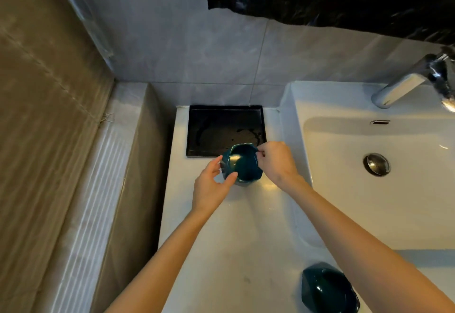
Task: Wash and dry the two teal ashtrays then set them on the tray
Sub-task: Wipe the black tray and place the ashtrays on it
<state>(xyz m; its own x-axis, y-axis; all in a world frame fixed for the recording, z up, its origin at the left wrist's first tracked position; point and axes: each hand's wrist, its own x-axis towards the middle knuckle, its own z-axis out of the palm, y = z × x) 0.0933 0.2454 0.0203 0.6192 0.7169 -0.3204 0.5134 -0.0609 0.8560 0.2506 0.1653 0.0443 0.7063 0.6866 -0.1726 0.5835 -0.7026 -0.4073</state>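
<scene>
Left hand (211, 184) and right hand (275, 160), pinch grips on 1 teal ashtray (242, 162) at near edge of tray (221, 120)

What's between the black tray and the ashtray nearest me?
In the head view, the other teal ashtray, held in left hand and right hand, then bare counter.

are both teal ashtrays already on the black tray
No, the left hand and right hand hold one teal faceted ashtray at the edge of the black rectangular tray, and the other ashtray rests on the white counter.
</scene>
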